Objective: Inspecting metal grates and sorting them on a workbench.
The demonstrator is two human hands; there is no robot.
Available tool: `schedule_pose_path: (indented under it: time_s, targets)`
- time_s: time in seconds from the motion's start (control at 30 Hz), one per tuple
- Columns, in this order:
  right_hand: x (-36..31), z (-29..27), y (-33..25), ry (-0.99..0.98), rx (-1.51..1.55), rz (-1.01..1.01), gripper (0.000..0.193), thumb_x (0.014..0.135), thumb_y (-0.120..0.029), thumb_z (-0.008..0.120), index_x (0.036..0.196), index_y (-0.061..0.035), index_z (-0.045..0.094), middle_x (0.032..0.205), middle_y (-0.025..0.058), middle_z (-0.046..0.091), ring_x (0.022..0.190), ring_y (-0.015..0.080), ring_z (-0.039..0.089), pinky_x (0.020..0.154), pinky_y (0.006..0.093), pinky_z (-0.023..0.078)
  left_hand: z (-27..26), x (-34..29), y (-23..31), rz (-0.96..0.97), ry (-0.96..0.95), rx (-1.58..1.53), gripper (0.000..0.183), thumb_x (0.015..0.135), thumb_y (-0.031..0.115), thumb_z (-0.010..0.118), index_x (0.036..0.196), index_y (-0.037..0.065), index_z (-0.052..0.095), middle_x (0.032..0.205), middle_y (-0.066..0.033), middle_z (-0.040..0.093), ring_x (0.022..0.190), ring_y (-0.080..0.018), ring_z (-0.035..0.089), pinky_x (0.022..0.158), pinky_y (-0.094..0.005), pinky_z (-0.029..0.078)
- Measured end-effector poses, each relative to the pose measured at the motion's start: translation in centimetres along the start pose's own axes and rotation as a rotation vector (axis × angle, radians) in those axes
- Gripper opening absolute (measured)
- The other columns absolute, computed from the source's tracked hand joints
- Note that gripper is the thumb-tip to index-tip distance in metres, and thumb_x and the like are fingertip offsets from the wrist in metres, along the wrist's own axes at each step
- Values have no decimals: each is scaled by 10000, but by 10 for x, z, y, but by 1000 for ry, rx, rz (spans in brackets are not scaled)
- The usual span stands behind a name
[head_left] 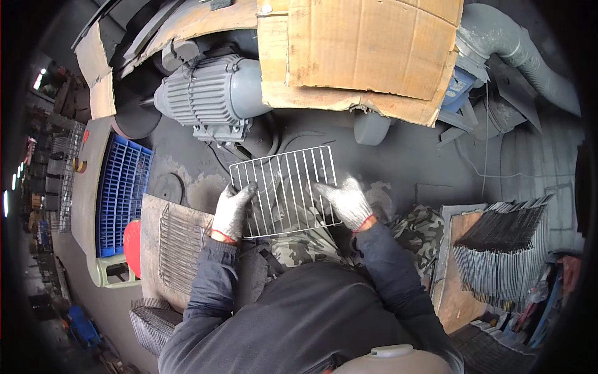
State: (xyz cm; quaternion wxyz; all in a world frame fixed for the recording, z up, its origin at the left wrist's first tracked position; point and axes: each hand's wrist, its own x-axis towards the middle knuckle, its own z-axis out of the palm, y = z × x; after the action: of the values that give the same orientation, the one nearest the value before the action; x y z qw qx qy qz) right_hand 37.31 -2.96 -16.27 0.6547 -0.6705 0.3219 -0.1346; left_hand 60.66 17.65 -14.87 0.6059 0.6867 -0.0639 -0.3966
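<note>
A rectangular wire rack (283,209) of thin, pale metal bars is held up in front of me, above my camouflage trousers. My left hand (233,212), in a whitish glove with dark-stained fingers and a red cuff, grips its left edge. On the opposite edge my right hand (347,202), gloved the same way, has its thumb over the bars and its fingers behind them. The rack tilts slightly, its right end higher. Fingers behind the wires are partly hidden.
Ahead stands a grey electric motor (205,90) beside a cardboard-covered machine (361,50). To my left, more wire racks (180,249) lie on a board (156,218), near a blue plastic crate (124,187). A thick stack of racks (501,255) sits at right on a wooden board (458,274). A grey duct (507,37) curves at far right.
</note>
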Motion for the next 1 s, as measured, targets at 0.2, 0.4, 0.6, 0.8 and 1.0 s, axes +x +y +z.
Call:
schedule_pose_path:
  time_s: [0.2,0.4,0.6,0.8,1.0]
  targets:
    - [-46,-13,-11,509,263,-92,673,972,-131,875,1533,18,535,1359,157,710,1168,214,680,1052,432,576,47,-35,2,291,-157,2,242,1023,126,796,1196,1,681,966,-41,758,775,-99,665,727,-271,554]
    - [-85,-35,-58,554,-778,-768,664,916,-253,923,1479,-35,646,1497,167,646,1440,357,572,1131,494,540,93,-64,29,834,-410,562,272,894,194,882,1079,23,781,991,-134,784,885,-304,769,776,-396,600]
    - [-105,-30,-58,597,-5,-667,200,1027,-3,771,1226,-8,748,1136,123,825,1033,252,802,930,353,644,131,-72,23,1202,300,483,709,856,194,935,1466,71,596,1284,-162,724,1149,-349,713,1015,-460,580]
    - [-114,-18,-9,625,968,-301,295,1074,-125,746,1330,4,677,1206,146,773,1008,256,782,883,420,669,157,-71,-20,-20,-204,-540,647,1039,135,779,1605,147,466,1330,-107,701,1096,-221,734,824,-398,659]
    - [-122,-45,21,802,839,-245,329,1120,-108,672,1437,-28,635,1304,184,741,1169,255,747,1000,398,642,154,-48,-37,107,-213,-426,165,1078,86,715,1239,56,686,1031,-63,772,803,-165,744,677,-310,615]
